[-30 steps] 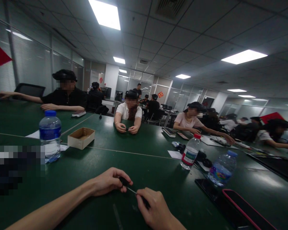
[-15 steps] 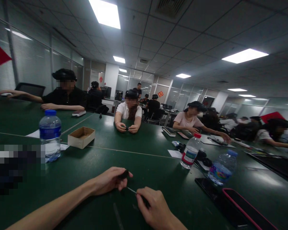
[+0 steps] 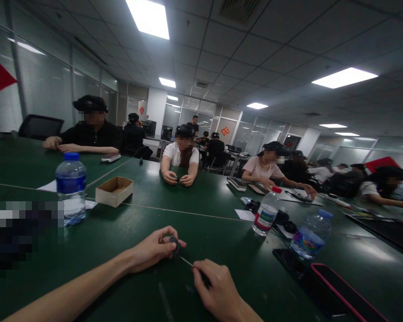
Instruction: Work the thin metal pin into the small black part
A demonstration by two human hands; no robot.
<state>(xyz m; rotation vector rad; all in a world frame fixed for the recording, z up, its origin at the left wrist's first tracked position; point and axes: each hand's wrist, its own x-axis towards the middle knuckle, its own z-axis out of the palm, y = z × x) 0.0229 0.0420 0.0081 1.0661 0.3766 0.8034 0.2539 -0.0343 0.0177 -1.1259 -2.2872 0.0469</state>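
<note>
My left hand [image 3: 157,247] is closed around a small dark grey part [image 3: 175,245], pinched between thumb and fingers above the green table. What kind of part it is, I cannot make out. In my right hand [image 3: 217,286] is a screwdriver [image 3: 186,260] with a thin metal shaft; the fingers cover most of its dark handle. The shaft points up and left, and its tip meets the lower right side of the dark part. Whether the tip sits in a screw is too small to see.
An open cardboard box [image 3: 108,198] and a blue-capped bottle [image 3: 70,192] stand to the left. On the right are a red-capped bottle [image 3: 266,214], another bottle [image 3: 311,235], a black phone [image 3: 290,264] and a pink-edged phone [image 3: 347,290]. Several people sit around the table [image 3: 201,228].
My left hand has turned the dark part so more of its face shows. My right hand has shifted slightly with the screwdriver. A person at the far left has drawn an outstretched arm in.
</note>
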